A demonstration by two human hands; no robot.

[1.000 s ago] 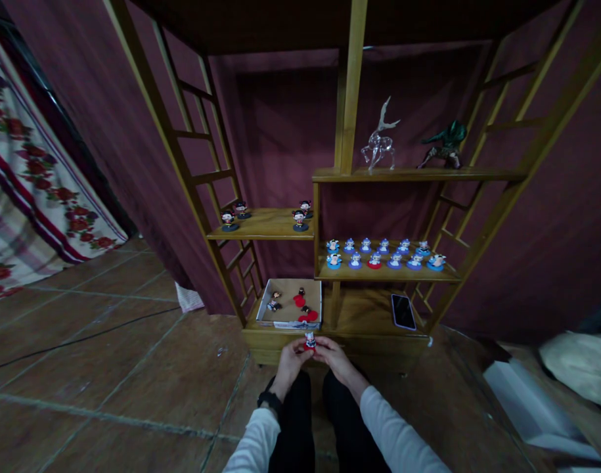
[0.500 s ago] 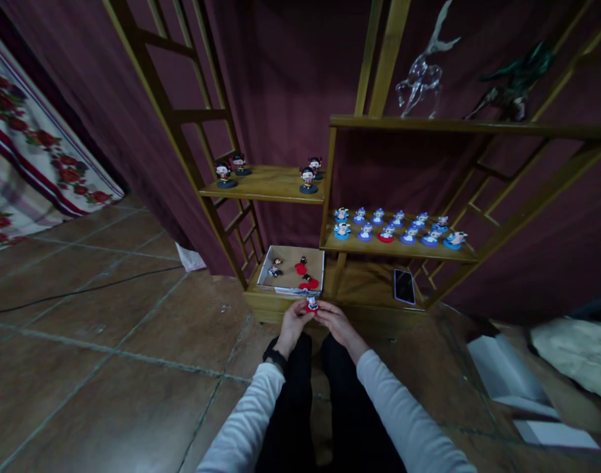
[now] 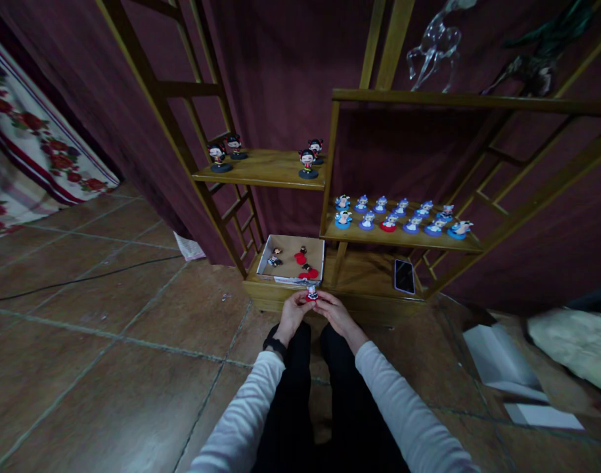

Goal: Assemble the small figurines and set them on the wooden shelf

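Observation:
Between my two hands, a small figurine (image 3: 312,291) on a red round base is held upright in front of the shelf unit. My left hand (image 3: 294,310) grips its base from the left, and my right hand (image 3: 332,310) grips it from the right. Just beyond them sits a shallow cardboard box (image 3: 285,268) with several loose figurines and red bases in it. To the right, two rows of small figurines (image 3: 389,222) on purple, blue and red bases stand on a middle shelf (image 3: 403,238).
Dark-haired figurines (image 3: 307,162) stand on the upper left shelf (image 3: 261,169). A phone (image 3: 404,276) lies on the bottom shelf. Above are a clear deer-like statue (image 3: 434,52) and a dark green one (image 3: 539,56). White boxes (image 3: 502,358) and a black cable (image 3: 83,284) lie on the floor.
The view has tilted slightly downward, so the shelves appear higher. Both hands keep hold of the red-based figurine, almost unmoved.

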